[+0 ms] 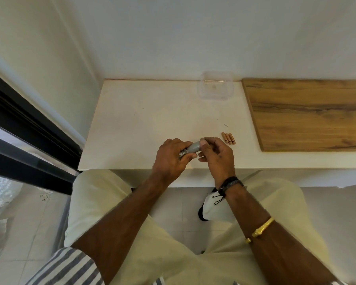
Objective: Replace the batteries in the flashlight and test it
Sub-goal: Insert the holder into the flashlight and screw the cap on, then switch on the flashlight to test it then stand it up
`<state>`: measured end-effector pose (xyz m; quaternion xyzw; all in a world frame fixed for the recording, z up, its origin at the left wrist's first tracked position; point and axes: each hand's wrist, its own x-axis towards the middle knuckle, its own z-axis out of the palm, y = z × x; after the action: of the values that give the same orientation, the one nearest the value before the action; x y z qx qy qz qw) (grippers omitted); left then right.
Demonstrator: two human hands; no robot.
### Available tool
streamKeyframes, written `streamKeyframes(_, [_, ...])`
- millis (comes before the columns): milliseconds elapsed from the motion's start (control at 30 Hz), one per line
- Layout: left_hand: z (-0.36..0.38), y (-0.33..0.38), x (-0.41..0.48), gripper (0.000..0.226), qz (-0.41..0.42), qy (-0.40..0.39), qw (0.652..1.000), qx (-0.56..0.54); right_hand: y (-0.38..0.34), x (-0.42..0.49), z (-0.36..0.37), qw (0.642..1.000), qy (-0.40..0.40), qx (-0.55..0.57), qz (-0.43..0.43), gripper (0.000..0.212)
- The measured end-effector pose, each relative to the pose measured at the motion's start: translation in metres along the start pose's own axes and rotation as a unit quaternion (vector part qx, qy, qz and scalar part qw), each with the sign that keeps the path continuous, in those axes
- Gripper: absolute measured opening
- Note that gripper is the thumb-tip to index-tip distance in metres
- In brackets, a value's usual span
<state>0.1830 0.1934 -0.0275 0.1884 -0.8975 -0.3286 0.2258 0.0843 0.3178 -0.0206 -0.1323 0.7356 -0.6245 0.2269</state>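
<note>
A small grey flashlight (192, 148) is held between both hands just above the front part of the white table (142, 124). My left hand (170, 159) wraps its ringed end, which is mostly hidden by the fingers. My right hand (216, 154) pinches the other end with thumb and fingertips. Three copper-coloured batteries (228, 138) lie side by side on the table, just right of my right hand and apart from it.
A clear plastic container (215, 85) stands at the table's back edge against the wall. A wooden board (308, 114) covers the right side of the surface. A dark window frame (29, 128) runs along the left. My knees sit below the table's front edge.
</note>
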Motion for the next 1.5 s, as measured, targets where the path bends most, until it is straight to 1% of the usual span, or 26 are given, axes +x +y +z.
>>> streamKeyframes(67, [0.001, -0.001, -0.001, 0.032, -0.007, -0.004, 1.0, -0.006, 0.002, -0.001, 0.006, 0.992, -0.009, 0.107, 0.073, 0.022])
streamKeyframes(133, [0.003, -0.001, -0.002, 0.036, -0.02, -0.013, 1.0, -0.02, 0.006, -0.002, 0.011, 0.974, -0.011, 0.19, 0.119, 0.019])
streamKeyframes(200, [0.005, 0.002, -0.002, 0.038, -0.085, -0.015, 0.993, -0.085, 0.007, -0.003, 0.013, 0.944, 0.003, 0.284, 0.167, 0.015])
streamKeyframes(233, [0.004, 0.004, 0.0, 0.034, -0.138, -0.019, 0.98, -0.14, 0.007, -0.002, 0.013, 0.922, 0.012, 0.337, 0.192, 0.014])
streamKeyframes(267, [0.002, 0.005, 0.002, 0.03, -0.197, -0.025, 0.955, -0.221, 0.005, 0.0, 0.012, 0.895, 0.019, 0.391, 0.212, 0.014])
streamKeyframes(300, [-0.001, 0.004, 0.005, 0.032, -0.257, -0.032, 0.91, -0.325, 0.002, 0.003, 0.01, 0.868, 0.026, 0.441, 0.226, 0.016])
streamKeyframes(333, [-0.003, 0.003, 0.007, 0.045, -0.31, -0.036, 0.848, -0.429, -0.001, 0.006, 0.009, 0.844, 0.035, 0.482, 0.233, 0.017])
streamKeyframes(367, [-0.006, 0.0, 0.009, 0.063, -0.349, -0.036, 0.782, -0.514, -0.005, 0.008, 0.007, 0.823, 0.044, 0.516, 0.234, 0.019])
streamKeyframes(400, [-0.009, -0.004, 0.009, 0.078, -0.371, -0.029, 0.73, -0.574, -0.007, 0.01, 0.005, 0.805, 0.047, 0.544, 0.231, 0.021])
streamKeyframes(433, [-0.012, -0.008, 0.009, 0.089, -0.379, -0.024, 0.691, -0.615, -0.009, 0.011, 0.003, 0.79, 0.044, 0.569, 0.224, 0.023])
streamKeyframes(467, [-0.014, -0.011, 0.009, 0.096, -0.381, -0.022, 0.662, -0.644, -0.011, 0.011, 0.002, 0.776, 0.035, 0.592, 0.216, 0.026])
streamKeyframes(500, [-0.015, -0.013, 0.007, 0.1, -0.381, -0.02, 0.644, -0.663, -0.012, 0.01, 0.0, 0.764, 0.026, 0.61, 0.208, 0.028])
streamKeyframes(533, [-0.016, -0.014, 0.007, 0.103, -0.382, -0.017, 0.63, -0.676, -0.014, 0.01, -0.002, 0.757, 0.019, 0.622, 0.199, 0.027])
streamKeyframes(600, [-0.018, -0.016, 0.006, 0.107, -0.387, -0.01, 0.612, -0.69, -0.018, 0.009, -0.004, 0.752, 0.013, 0.634, 0.18, 0.02])
streamKeyframes(667, [-0.019, -0.017, 0.006, 0.11, -0.389, -0.003, 0.599, -0.7, -0.023, 0.009, -0.006, 0.754, 0.005, 0.637, 0.158, 0.015])
streamKeyframes(733, [-0.02, -0.016, 0.007, 0.113, -0.386, -0.002, 0.597, -0.704, -0.025, 0.01, -0.007, 0.759, -0.008, 0.635, 0.142, 0.012])
streamKeyframes(833, [-0.022, -0.014, 0.009, 0.118, -0.377, -0.012, 0.603, -0.703, -0.025, 0.009, -0.006, 0.762, -0.026, 0.633, 0.137, 0.01])
streamKeyframes(967, [-0.022, -0.015, 0.01, 0.122, -0.368, -0.017, 0.607, -0.704, -0.024, 0.008, -0.007, 0.758, -0.045, 0.636, 0.139, 0.014])
streamKeyframes(1100, [-0.022, -0.015, 0.01, 0.122, -0.363, -0.021, 0.608, -0.705, -0.025, 0.008, -0.008, 0.761, -0.042, 0.632, 0.139, 0.013])
streamKeyframes(1233, [-0.022, -0.017, 0.009, 0.118, -0.371, -0.006, 0.604, -0.705, -0.027, 0.01, -0.009, 0.771, -0.026, 0.622, 0.137, 0.01])
streamKeyframes(1400, [-0.023, -0.016, 0.009, 0.115, -0.372, -0.008, 0.608, -0.701, -0.026, 0.008, -0.009, 0.767, -0.036, 0.625, 0.143, 0.01])
streamKeyframes(1500, [-0.022, -0.016, 0.008, 0.116, -0.373, -0.009, 0.61, -0.699, -0.026, 0.009, -0.009, 0.773, -0.037, 0.618, 0.139, 0.009])
